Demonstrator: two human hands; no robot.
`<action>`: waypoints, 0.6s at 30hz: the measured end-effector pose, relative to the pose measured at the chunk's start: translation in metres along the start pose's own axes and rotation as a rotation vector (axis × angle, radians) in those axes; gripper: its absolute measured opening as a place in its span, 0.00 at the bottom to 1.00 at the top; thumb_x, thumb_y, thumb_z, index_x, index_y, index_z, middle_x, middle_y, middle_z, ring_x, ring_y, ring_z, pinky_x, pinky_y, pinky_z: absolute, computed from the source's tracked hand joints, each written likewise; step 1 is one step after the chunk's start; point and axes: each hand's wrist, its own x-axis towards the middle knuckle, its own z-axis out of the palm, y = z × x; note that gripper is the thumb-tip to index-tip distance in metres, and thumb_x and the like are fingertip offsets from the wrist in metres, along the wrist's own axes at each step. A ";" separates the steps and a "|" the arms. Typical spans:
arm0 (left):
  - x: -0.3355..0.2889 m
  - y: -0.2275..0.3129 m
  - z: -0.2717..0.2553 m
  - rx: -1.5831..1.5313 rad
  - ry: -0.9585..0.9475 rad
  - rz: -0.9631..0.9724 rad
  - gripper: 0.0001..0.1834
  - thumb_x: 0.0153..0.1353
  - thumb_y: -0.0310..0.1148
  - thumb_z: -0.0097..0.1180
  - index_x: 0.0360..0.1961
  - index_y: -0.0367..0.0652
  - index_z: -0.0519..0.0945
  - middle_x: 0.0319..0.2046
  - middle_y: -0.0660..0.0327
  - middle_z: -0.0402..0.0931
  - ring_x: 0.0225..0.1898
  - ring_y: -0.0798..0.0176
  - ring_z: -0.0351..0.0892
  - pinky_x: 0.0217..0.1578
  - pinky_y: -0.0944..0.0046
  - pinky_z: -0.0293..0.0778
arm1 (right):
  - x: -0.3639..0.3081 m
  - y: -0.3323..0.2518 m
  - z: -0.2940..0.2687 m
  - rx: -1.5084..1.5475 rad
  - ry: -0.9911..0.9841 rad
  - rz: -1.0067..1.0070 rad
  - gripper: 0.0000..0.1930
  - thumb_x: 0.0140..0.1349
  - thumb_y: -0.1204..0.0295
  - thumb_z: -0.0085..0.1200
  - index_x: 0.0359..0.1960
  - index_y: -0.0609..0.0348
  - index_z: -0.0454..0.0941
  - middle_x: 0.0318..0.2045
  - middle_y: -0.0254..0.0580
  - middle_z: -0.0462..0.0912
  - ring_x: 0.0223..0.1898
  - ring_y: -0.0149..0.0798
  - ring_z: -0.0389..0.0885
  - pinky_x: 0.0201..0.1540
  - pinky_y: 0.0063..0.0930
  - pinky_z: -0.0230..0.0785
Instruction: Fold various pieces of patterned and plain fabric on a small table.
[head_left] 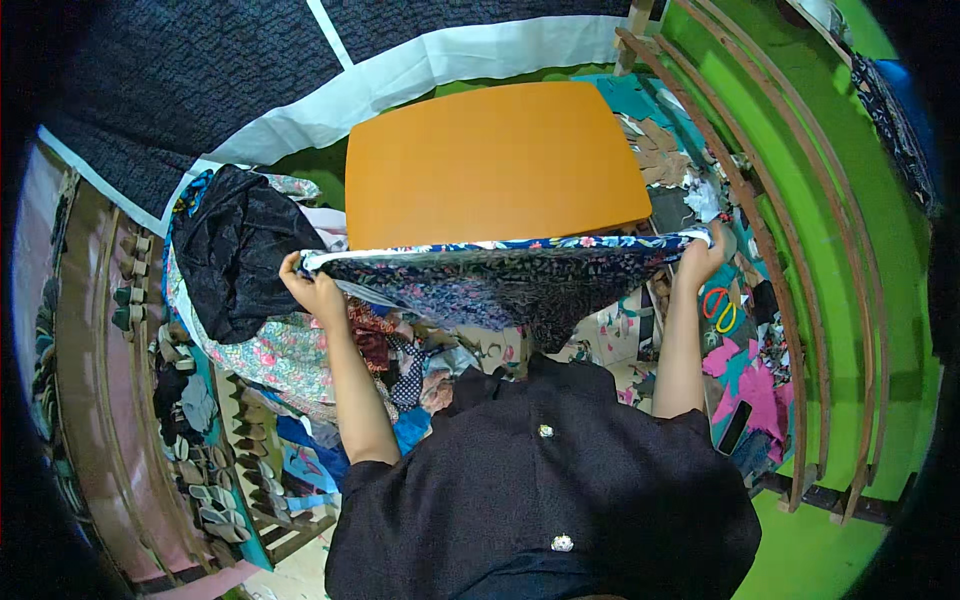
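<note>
A floral fabric (470, 285), dark blue with pink and white flowers along its top edge, is stretched between my two hands. My left hand (312, 288) grips its left corner. At the opposite corner my right hand (703, 260) is closed on the same edge, arm held out. The cloth hangs down in a sagging point toward my body. Just beyond it lies an orange tabletop (490, 165), partly hidden by the cloth's upper edge.
Black cloth (240, 250) and pale floral fabric (275, 360) heap up at the left. Scissors (720, 308) with red and yellow handles, pink scraps (752, 395) and a phone (735, 428) lie at the right. Wooden rails (800, 230) run along the green wall; shoes (215, 490) fill the left side.
</note>
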 end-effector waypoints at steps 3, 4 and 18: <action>-0.008 0.008 -0.002 0.005 -0.005 -0.027 0.25 0.42 0.09 0.37 0.44 0.35 0.64 0.39 0.57 0.63 0.41 0.64 0.65 0.48 0.68 0.61 | -0.006 -0.023 0.000 -0.054 -0.341 0.119 0.21 0.43 0.82 0.38 0.40 0.62 0.78 0.27 0.44 0.78 0.25 0.33 0.75 0.32 0.23 0.66; -0.010 0.004 -0.004 0.028 -0.007 -0.025 0.25 0.41 0.09 0.36 0.44 0.35 0.64 0.39 0.57 0.63 0.42 0.64 0.65 0.48 0.68 0.60 | -0.012 -0.040 -0.004 -0.091 -0.396 0.049 0.21 0.43 0.82 0.38 0.41 0.60 0.77 0.29 0.45 0.79 0.25 0.34 0.75 0.32 0.24 0.65; 0.016 -0.007 -0.017 -0.012 0.022 -0.055 0.23 0.45 0.09 0.40 0.44 0.36 0.64 0.40 0.58 0.64 0.42 0.64 0.66 0.48 0.69 0.61 | -0.003 -0.086 0.008 0.204 -0.186 -0.004 0.17 0.48 0.84 0.37 0.41 0.67 0.71 0.34 0.44 0.77 0.33 0.33 0.75 0.39 0.22 0.67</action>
